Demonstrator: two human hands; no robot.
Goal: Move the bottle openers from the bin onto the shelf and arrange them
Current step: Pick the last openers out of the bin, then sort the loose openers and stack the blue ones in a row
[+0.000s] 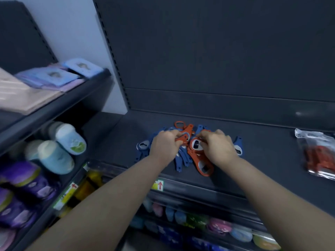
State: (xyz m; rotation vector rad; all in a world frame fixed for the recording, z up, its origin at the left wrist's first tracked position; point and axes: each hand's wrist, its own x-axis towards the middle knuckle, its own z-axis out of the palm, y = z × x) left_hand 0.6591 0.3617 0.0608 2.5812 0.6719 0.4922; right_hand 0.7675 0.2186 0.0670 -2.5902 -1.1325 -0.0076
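A loose pile of blue and orange bottle openers (183,156) lies on the dark shelf (262,160). My left hand (164,144) rests on the left side of the pile, its fingers pinching an orange opener (182,138). My right hand (218,146) sits on the right side, fingertips on another orange opener (196,144). One blue opener (143,145) pokes out left of my left hand, and another blue opener (238,144) lies just right of my right hand. No bin is in view.
A clear plastic bag of red items (319,156) lies at the shelf's right end. A neighbouring rack at left holds folded cloths (54,77) and rolled items (54,156). Lower shelves below hold colourful goods (219,225). Price tags (158,185) line the shelf's front edge.
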